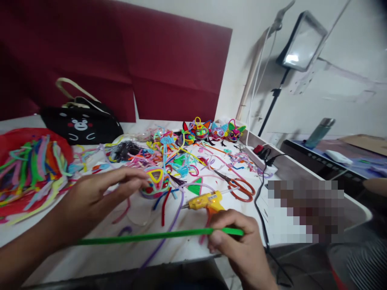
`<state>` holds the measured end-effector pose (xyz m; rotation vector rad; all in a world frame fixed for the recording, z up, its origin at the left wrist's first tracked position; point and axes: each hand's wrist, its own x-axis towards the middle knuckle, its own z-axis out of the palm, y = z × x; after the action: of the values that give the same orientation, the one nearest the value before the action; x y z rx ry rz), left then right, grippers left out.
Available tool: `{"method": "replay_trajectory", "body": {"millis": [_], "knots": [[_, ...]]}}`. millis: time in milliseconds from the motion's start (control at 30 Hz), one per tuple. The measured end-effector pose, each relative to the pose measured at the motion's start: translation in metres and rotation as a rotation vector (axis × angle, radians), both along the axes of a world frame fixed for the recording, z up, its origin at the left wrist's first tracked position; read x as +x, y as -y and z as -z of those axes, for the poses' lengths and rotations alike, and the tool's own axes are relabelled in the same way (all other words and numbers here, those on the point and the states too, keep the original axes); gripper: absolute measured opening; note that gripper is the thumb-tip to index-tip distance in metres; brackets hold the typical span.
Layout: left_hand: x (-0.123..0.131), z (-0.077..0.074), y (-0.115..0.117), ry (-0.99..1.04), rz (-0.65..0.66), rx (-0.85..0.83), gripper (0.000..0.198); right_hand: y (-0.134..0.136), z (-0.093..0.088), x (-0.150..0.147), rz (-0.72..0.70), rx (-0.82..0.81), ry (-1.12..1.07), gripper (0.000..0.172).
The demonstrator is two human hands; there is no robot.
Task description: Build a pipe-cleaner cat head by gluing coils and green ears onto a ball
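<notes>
Firmly, right hand (238,245) pinches fuzzy green stem (145,237) (straight); left hand (99,193) grips coiled ornament (155,183).

Backed by maroon panels (151,60) at eleven o'clock; white wall (347,100) and lamp (302,42) at two; white table (105,257) at six.

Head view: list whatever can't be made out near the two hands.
The green pipe cleaner: left end lost at the left forearm.
The glue gun: handle hidden by the right hand.
The left hand: whether it grips the woven piece is unclear, since the fingers cover the contact.
The pixelated patch: contents blurred out.
</notes>
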<state>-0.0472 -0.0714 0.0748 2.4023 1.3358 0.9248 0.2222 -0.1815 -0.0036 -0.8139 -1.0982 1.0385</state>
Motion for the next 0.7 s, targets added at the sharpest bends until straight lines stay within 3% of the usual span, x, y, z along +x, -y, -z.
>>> {"method": "replay_trajectory", "body": {"millis": [100,200,333,433,600,700], "knots": [[-0.003,0.003,-0.026,0.022,0.065,-0.096,0.046,0.0,-0.004,0.013,-0.063,0.109,-0.129,0.015],[-0.003,0.025,-0.047,-0.041,0.13,-0.085,0.069,-0.001,-0.012,0.02,-0.031,0.23,-0.157,0.016],[-0.004,0.047,-0.059,-0.186,0.07,0.02,0.083,0.0,-0.022,0.025,-0.018,0.189,-0.144,0.018],[-0.001,0.048,-0.059,-0.196,0.064,-0.019,0.088,-0.002,-0.023,0.025,-0.053,0.159,-0.102,0.016],[0.008,0.047,-0.056,-0.128,0.041,-0.175,0.096,-0.007,-0.02,0.012,0.034,0.056,-0.066,0.016],[0.009,0.05,-0.056,-0.096,0.028,-0.199,0.094,-0.009,-0.018,-0.001,-0.016,-0.001,0.006,0.017]]}}
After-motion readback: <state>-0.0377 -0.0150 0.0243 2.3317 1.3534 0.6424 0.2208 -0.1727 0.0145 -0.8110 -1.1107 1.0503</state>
